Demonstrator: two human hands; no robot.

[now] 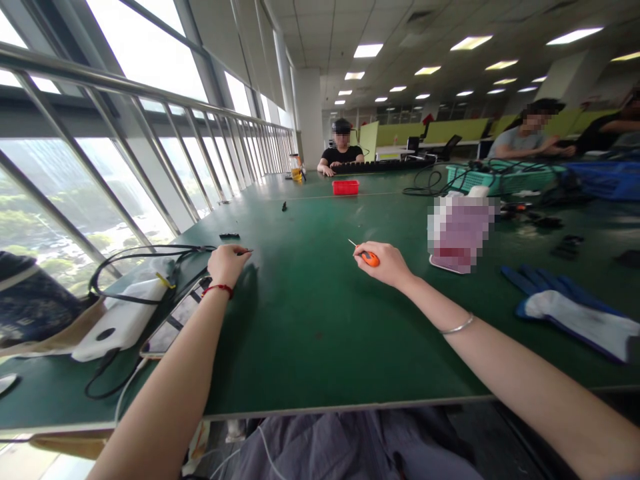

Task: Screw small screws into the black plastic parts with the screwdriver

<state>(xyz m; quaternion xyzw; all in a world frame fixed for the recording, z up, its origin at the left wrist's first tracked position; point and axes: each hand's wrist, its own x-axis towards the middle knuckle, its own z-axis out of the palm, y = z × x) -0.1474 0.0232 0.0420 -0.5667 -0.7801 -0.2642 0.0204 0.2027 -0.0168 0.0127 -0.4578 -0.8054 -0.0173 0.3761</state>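
My right hand (387,263) is closed round the orange and black handle of a small screwdriver (370,258), its thin shaft pointing up and to the left. Over the left part of the green table (300,320), my left hand (227,263) is closed with its fingertips pinched on a small dark piece (244,252), too small to name. A short black strip (229,236) lies just beyond that hand. The two hands are apart, with bare tabletop between them. Beneath my left forearm lies a phone (175,320), partly covered.
On the left are a white power bank-like block (120,320) and black cables (100,280). A red tray (346,187) stands farther back. To the right are a blurred upright pink object (460,233), a blue and white glove (575,320) and a green basket (460,177). A person (342,150) sits opposite.
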